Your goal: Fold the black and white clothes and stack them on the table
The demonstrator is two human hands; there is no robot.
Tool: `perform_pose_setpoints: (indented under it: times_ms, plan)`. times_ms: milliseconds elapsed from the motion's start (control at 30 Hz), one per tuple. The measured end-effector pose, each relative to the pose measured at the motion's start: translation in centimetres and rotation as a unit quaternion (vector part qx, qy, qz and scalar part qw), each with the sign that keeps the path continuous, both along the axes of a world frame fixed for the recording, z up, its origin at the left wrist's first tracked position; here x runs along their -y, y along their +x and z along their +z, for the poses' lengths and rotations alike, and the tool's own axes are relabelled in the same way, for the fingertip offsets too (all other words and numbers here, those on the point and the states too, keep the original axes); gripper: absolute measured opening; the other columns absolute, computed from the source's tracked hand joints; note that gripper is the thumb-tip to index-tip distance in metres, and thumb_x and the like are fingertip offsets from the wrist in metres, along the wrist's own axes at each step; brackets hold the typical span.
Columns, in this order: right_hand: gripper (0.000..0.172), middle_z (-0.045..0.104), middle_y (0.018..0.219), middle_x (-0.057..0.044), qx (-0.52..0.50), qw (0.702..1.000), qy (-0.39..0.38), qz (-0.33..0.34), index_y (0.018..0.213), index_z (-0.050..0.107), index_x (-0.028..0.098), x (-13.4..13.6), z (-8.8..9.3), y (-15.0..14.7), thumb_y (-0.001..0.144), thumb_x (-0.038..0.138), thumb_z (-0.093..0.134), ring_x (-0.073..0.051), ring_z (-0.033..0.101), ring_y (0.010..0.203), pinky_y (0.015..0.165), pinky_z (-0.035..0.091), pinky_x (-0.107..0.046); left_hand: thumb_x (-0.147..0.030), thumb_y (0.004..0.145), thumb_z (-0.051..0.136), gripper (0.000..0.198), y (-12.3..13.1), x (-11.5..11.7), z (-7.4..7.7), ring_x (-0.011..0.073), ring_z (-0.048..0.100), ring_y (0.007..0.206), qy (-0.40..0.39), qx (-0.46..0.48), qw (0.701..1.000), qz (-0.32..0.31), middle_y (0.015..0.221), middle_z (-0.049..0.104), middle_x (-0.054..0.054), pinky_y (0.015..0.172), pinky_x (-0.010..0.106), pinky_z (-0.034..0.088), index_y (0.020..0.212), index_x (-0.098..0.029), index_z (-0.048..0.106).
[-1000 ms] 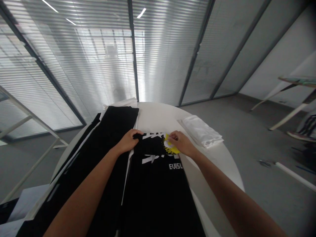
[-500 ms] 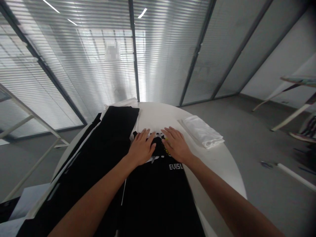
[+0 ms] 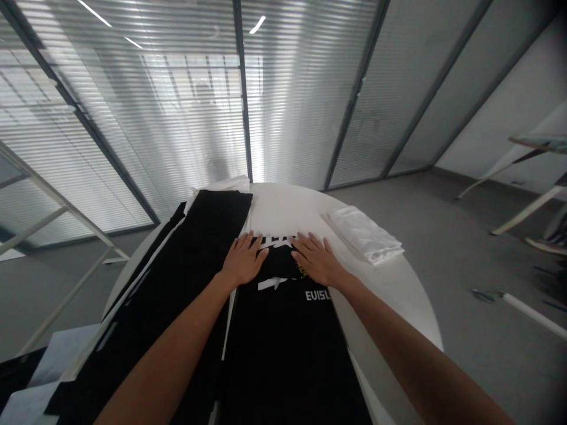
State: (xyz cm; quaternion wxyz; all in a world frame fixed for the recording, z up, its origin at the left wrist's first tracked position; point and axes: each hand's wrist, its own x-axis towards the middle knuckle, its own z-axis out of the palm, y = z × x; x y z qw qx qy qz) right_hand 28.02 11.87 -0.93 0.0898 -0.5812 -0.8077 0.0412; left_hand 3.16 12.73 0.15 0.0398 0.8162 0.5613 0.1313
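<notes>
A black printed garment [image 3: 287,348] lies lengthwise before me on a round white table [image 3: 283,206]. White lettering runs along its right side, and its far end is folded over, showing white print and a little yellow. My left hand [image 3: 243,260] rests flat with fingers spread on the left of that fold. On the fold's right side lies my right hand [image 3: 318,258], also flat and open, partly covering the yellow print. Neither hand grips the cloth. Whether the garment is a shirt or trousers I cannot tell.
More black clothing [image 3: 195,254] is spread along the table's left side, over something white. A folded white cloth [image 3: 365,235] sits at the right. A pale metal frame [image 3: 66,206] stands at the left, and another table [image 3: 538,141] at the far right. Blind-covered glass panels rise behind.
My hands have moved apart, mainly the left one shifting left across the fold. More of the white print between them shows now. The view has shifted slightly.
</notes>
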Motion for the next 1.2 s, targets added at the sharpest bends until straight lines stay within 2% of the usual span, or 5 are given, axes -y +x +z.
perform_pose_setpoints:
  times_ms: [133, 333, 900, 1033, 1200]
  plan:
    - [0.062, 0.038, 0.15, -0.011, -0.01, 0.994, 0.023, -0.103, 0.147, 0.035, 0.022, -0.6, 0.0, 1.0, 0.095, 0.056, 0.029, -0.034, 0.027, 0.139, 0.109, 0.022, -0.056, -0.046, 0.096, 0.031, 0.058, -0.9, -0.8, -0.3, 0.0296, 0.04, 0.134, 0.016, 0.026, 0.999, 0.044, 0.141, 0.048, 0.018, 0.11, 0.043, 0.028, 0.138, -0.009, 0.045]
    - [0.05, 0.06, 0.117, -0.015, -0.022, 0.988, 0.05, -0.147, 0.106, 0.066, 0.018, -0.9, 1.1, 1.1, 0.088, 0.059, 0.043, -0.032, 0.051, 0.113, 0.095, 0.037, -0.047, -0.039, 0.089, 0.044, 0.048, -1.3, -1.4, 0.1, 0.0303, 0.048, 0.121, 0.018, 0.059, 0.996, 0.066, 0.127, 0.058, 0.014, 0.104, 0.044, 0.035, 0.129, -0.014, 0.056]
    - [0.036, 0.068, 0.094, -0.004, -0.314, 0.94, -0.003, -0.136, 0.107, 0.063, 0.022, -1.7, 1.5, 2.1, 0.079, 0.044, 0.061, -0.018, 0.064, 0.076, 0.07, 0.049, -0.03, -0.013, 0.067, 0.064, 0.043, -3.1, -2.8, 1.7, 0.0188, 0.059, 0.097, -0.075, 0.349, 0.934, 0.015, 0.103, 0.062, 0.005, 0.093, 0.034, 0.044, 0.11, -0.018, 0.067]
    - [0.032, 0.069, 0.092, -0.006, -0.422, 0.891, -0.078, -0.15, 0.1, 0.066, 0.02, -1.5, 2.1, 1.9, 0.076, 0.041, 0.065, -0.018, 0.064, 0.076, 0.068, 0.05, -0.03, -0.018, 0.069, 0.066, 0.052, -3.4, -3.2, 1.7, 0.0132, 0.059, 0.066, -0.183, 0.4, 0.898, 0.027, 0.084, 0.066, 0.003, 0.069, 0.028, 0.048, 0.12, -0.015, 0.062]
    - [0.028, 0.068, 0.073, -0.005, -0.541, 0.8, -0.188, -0.179, 0.088, 0.067, 0.019, -1.3, 2.3, 1.9, 0.074, 0.043, 0.065, -0.015, 0.057, 0.055, 0.044, 0.039, -0.024, -0.023, 0.069, 0.07, 0.056, -3.5, -2.9, 2.3, 0.0097, 0.051, 0.046, -0.277, 0.435, 0.855, 0.052, 0.062, 0.062, -0.001, 0.048, 0.022, 0.039, 0.122, -0.008, 0.059]
